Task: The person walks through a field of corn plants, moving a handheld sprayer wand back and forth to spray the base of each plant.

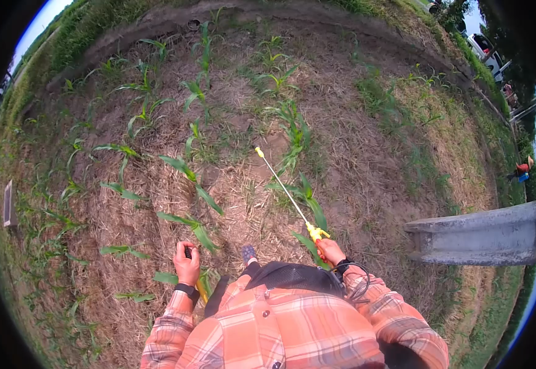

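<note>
My right hand [329, 251] is closed round the red and yellow handle of a spray wand [287, 194]. The wand's thin pale rod slants up and left over the soil to a yellow nozzle beside a row of young corn plants [295, 132]. At the lower left, my left hand [186, 264] is wrapped round a black lever [188, 251]. Just right of that wrist, part of a yellow tank [204, 287] shows at my side, mostly hidden by my body.
More corn plants [182, 167] grow in rows ahead and to the left. A concrete post [477, 234] juts in from the right. One shoe [249, 253] shows below me. Far right, a person in red [522, 167] stands in the field, with vehicles [486, 52] beyond.
</note>
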Available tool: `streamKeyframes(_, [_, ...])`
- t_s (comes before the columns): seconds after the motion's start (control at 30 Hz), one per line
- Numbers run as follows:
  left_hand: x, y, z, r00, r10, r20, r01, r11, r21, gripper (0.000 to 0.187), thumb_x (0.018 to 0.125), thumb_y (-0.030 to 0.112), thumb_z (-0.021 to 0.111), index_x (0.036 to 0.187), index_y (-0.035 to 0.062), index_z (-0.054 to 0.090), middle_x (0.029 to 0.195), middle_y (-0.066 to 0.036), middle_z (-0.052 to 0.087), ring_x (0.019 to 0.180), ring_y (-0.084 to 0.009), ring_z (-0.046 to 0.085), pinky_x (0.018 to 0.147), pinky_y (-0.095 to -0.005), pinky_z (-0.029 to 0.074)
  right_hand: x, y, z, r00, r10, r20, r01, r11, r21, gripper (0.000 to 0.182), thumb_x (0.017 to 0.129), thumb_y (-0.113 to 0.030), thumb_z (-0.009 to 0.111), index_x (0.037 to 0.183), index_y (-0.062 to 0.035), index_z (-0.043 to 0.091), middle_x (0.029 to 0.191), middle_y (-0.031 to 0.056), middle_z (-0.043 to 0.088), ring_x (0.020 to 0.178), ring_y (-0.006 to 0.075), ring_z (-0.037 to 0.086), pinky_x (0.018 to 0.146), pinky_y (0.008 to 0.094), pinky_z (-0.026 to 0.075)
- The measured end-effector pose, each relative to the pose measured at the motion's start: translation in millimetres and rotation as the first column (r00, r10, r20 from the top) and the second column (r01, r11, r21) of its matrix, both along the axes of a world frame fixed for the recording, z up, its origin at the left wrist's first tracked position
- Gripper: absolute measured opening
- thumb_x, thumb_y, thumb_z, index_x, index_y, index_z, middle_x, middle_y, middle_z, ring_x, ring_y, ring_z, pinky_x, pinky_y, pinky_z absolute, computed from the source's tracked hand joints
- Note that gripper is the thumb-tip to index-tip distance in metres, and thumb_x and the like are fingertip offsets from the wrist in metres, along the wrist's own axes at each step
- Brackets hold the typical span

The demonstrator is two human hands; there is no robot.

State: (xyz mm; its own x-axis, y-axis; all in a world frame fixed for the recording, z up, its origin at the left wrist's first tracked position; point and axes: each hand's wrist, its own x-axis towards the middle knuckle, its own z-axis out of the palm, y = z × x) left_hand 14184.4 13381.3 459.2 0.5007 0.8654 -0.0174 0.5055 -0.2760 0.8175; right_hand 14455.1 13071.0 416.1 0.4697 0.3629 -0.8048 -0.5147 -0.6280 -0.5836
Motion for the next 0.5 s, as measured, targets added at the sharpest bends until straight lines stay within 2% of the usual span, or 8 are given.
streamKeyframes(0.13, [2.7,22.7,32.7,0.994,0.037,0.104,-0.031,0.998,-0.056,0.009,0.072,0.002,0.052,0.076,0.0049,0.046,0.059,-0.001,0.045,0.052,-0.0079,0.041,0.049,-0.0222,0.035,-9.7,47.8,-16.6,0.94,0.341,0.029,-0.342,0.938,0.064,0.028,0.082,-0.035,0.045,0.079,-0.0078,0.051,0.054,-0.0023,0.045,0.042,0.0061,0.038,0.038,0.0208,0.03])
streamKeyframes(0.17, [-3.3,25.9,48.4,0.994,0.05,0.101,-0.043,0.996,-0.078,0.009,0.072,0.002,0.052,0.076,0.0051,0.045,0.06,0.0,0.044,0.051,-0.0074,0.04,0.048,-0.0217,0.034,-13.6,56.2,-18.2,0.941,0.339,0.02,-0.339,0.939,0.059,0.028,0.082,-0.035,0.045,0.079,-0.0078,0.051,0.054,-0.0023,0.045,0.042,0.0061,0.038,0.038,0.0208,0.03])
streamKeyframes(0.2, [-5.4,28.8,69.4,0.993,0.064,0.1,-0.055,0.994,-0.097,0.009,0.073,0.002,0.053,0.076,0.0054,0.045,0.061,0.001,0.044,0.05,-0.0068,0.039,0.047,-0.0213,0.033,-15.2,68.2,-13.4,0.901,0.434,0.025,-0.434,0.896,0.097,0.031,0.081,-0.037,0.045,0.075,-0.0069,0.052,0.056,-0.0009,0.047,0.046,0.0079,0.042,0.041,0.0225,0.032])
streamKeyframes(0.27, [-32.3,35.1,77.8,0.986,0.106,0.126,-0.099,0.993,-0.058,0.012,0.073,0.002,0.053,0.079,0.006,0.044,0.062,0.002,0.041,0.049,-0.0054,0.037,0.045,-0.0198,0.031,-12.2,82.2,-10.5,0.851,0.525,0.03,-0.523,0.841,0.134,0.035,0.08,-0.039,0.046,0.072,-0.0059,0.052,0.058,0.0005,0.049,0.049,0.0097,0.045,0.044,0.0241,0.035])
streamKeyframes(0.3, [-29.0,32.5,107.0,0.971,0.174,0.163,-0.139,0.968,-0.209,0.015,0.072,0.001,0.054,0.081,0.0063,0.043,0.062,0.002,0.04,0.05,-0.0045,0.036,0.045,-0.0177,0.03,-10.1,87.6,-11.9,0.781,0.614,0.11,-0.624,0.773,0.115,0.037,0.079,-0.041,0.046,0.074,-0.0049,0.054,0.06,0.0015,0.05,0.053,0.0104,0.046,0.047,0.0252,0.035])
streamKeyframes(0.33, [-32.5,36.1,111.7,0.963,0.207,0.174,-0.168,0.962,-0.216,0.017,0.072,0.001,0.054,0.083,0.0066,0.043,0.062,0.003,0.038,0.052,-0.0039,0.037,0.046,-0.0162,0.03,-6.7,93.5,-14.7,0.695,0.693,0.19,-0.715,0.693,0.09,0.04,0.079,-0.043,0.047,0.076,-0.0038,0.055,0.062,0.0024,0.051,0.058,0.0112,0.047,0.051,0.0264,0.035])
streamKeyframes(0.43, [-20.9,46.6,105.3,0.965,0.22,0.141,-0.203,0.971,-0.13,0.018,0.071,0.0,0.054,0.084,0.0066,0.043,0.061,0.002,0.038,0.053,-0.0046,0.036,0.047,-0.0171,0.03,2.5,108.8,-29.1,0.719,0.673,0.174,-0.694,0.707,0.135,0.043,0.077,-0.045,0.047,0.079,-0.0021,0.055,0.064,0.0055,0.052,0.063,0.013,0.048,0.055,0.0283,0.035])
streamKeyframes(0.5, [5.2,56.2,98.8,0.993,0.116,-0.012,-0.115,0.992,0.059,0.021,0.069,0.0,0.055,0.085,0.0069,0.043,0.061,0.002,0.037,0.053,-0.0059,0.036,0.047,-0.0192,0.03,16.1,120.5,-46.8,0.7,0.694,0.168,-0.712,0.695,0.098,0.044,0.078,-0.045,0.046,0.076,-0.0012,0.054,0.064,0.0073,0.052,0.063,0.0156,0.049,0.055,0.0299,0.036])
